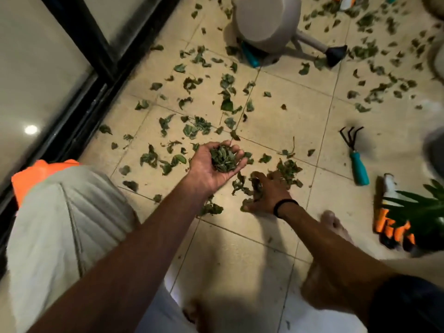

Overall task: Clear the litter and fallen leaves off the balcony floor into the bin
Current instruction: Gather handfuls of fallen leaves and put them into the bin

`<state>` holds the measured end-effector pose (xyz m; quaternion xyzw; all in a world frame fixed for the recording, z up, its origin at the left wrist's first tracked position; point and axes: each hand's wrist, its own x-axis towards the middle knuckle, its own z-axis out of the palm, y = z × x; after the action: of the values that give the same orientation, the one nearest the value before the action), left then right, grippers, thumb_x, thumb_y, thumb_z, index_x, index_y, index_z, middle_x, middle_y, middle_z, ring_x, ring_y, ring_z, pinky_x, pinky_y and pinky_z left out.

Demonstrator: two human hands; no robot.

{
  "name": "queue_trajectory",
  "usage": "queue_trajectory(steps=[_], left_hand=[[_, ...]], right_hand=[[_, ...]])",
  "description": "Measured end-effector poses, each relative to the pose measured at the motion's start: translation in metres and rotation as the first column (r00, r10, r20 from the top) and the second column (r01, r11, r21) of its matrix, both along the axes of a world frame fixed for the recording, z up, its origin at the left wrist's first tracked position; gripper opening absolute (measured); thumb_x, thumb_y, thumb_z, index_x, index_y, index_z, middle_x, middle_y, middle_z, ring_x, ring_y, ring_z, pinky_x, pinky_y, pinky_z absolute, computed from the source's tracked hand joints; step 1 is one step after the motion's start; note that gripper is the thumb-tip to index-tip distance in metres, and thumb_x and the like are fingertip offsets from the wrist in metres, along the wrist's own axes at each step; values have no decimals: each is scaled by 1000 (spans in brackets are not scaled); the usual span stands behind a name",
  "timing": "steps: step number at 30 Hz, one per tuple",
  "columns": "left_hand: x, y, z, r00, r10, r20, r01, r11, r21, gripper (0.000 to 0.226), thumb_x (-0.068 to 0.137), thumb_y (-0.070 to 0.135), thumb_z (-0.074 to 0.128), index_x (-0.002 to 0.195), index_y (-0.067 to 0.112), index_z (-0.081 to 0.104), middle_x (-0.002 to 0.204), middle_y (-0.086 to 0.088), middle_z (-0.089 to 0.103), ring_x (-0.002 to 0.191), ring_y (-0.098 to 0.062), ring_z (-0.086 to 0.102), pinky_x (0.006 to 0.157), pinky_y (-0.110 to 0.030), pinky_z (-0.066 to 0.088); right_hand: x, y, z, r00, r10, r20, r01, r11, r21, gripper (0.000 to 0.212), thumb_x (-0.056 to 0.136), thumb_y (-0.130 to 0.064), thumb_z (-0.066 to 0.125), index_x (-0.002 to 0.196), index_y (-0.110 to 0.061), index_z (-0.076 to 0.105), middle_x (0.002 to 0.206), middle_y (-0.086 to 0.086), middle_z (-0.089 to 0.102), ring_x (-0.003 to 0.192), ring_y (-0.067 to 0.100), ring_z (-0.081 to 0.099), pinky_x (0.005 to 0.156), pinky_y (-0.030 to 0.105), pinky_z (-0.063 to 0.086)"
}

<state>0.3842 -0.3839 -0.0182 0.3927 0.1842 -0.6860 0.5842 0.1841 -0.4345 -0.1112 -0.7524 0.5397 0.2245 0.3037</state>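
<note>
Large beige floor tiles [283, 111] with thin grout lines run under warm, dim light, bordered on the left by a black-framed glass door [43, 68] whose pane reflects a small round lamp glare [31, 129], a dark track [96, 102] along its base.
</note>
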Motion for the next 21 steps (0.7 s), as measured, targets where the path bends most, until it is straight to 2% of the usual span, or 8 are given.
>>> queue_trajectory(steps=[2,5,8,11,13,15,18,21], left_hand=[[-2,-6,4,1000,29,1,-29,999,-21,30,101,21,38,89,11,64,88,-13,67,86,-28,67,92,-44,58],[-4,-9,9,1000,13,15,-12,998,-56,30,102,22,40,90,10,65,92,-13,68,91,-29,67,96,-46,56],[-4,-5,8,1000,3,19,-3,999,-34,29,102,22,41,94,10,65,92,-13,68,90,-28,67,99,-46,54],[-2,-4,9,999,19,32,-19,1000,-18,28,102,23,42,96,10,66,94,-13,69,90,-29,67,99,-46,55],[-1,-4,11,999,24,48,-24,1000,-7,29,101,24,43,94,10,67,96,-13,69,92,-29,66,98,-46,54],[1,-4,14,997,33,66,-34,999,5,30,101,24,43,93,10,68,100,-13,69,96,-30,64,100,-46,53],[1,-6,16,995,55,81,-57,998,20,30,100,27,43,96,11,69,103,-14,69,98,-29,64,103,-46,51],[-4,-11,20,993,67,97,-68,998,14,29,99,28,44,104,13,69,106,-13,70,98,-30,64,103,-44,50]], right_hand=[[2,10,-11,998,66,-20,-68,993,-100,109,63,-62,84,153,-42,27,155,15,17,143,47,20,108,55,42],[3,17,-23,992,92,88,-73,978,-198,75,78,-38,82,145,-32,47,142,15,30,127,44,35,100,49,49],[-1,24,-36,971,88,220,-28,964,-265,37,85,-19,77,121,-18,67,124,12,44,106,38,51,91,45,52],[-3,28,-38,955,118,273,-32,953,-300,19,89,-14,73,108,-13,73,116,14,56,98,36,59,86,41,53],[-2,25,-34,949,68,307,28,954,-298,13,85,-10,73,97,-11,77,106,13,64,92,33,63,81,37,52],[3,18,-24,923,-132,363,217,954,-206,5,82,-8,75,83,-11,78,89,8,72,84,26,67,76,34,54],[18,-6,14,717,-518,467,541,836,97,6,82,-10,82,87,-9,78,82,4,75,79,18,70,74,32,60],[33,-30,81,562,-620,547,552,774,310,17,81,-9,83,96,-4,76,87,11,77,73,19,72,67,26,62]])
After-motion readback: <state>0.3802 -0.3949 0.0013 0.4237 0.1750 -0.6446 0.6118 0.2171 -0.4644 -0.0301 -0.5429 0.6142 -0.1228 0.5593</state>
